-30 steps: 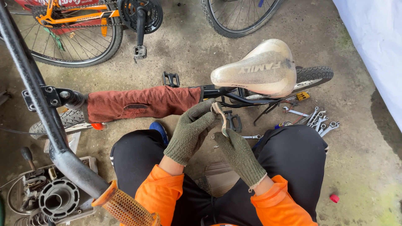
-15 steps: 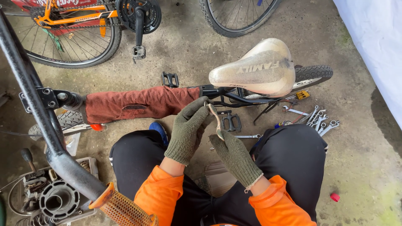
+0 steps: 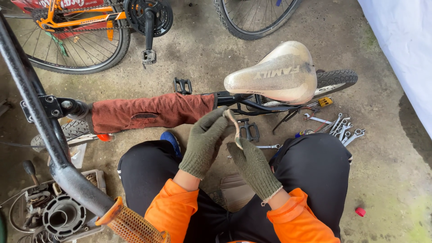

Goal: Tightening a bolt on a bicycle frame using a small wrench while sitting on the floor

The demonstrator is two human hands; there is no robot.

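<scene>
A thin curved metal strip (image 3: pixel 234 128) is pinched between the gloved left hand (image 3: pixel 204 139) and right hand (image 3: pixel 252 164) above the lap, fronted by a worn bicycle saddle (image 3: pixel 274 74), a loose pedal (image 3: pixel 249 130) and scattered wrenches (image 3: pixel 342 128).

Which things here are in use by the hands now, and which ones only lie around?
In hand:
- left hand and right hand, both gloved, pinch a thin curved strip

Lying about:
- spanners on the floor
- loose pedal
- second pedal
- saddle
- rust-red cloth on the frame
- red cap
</scene>
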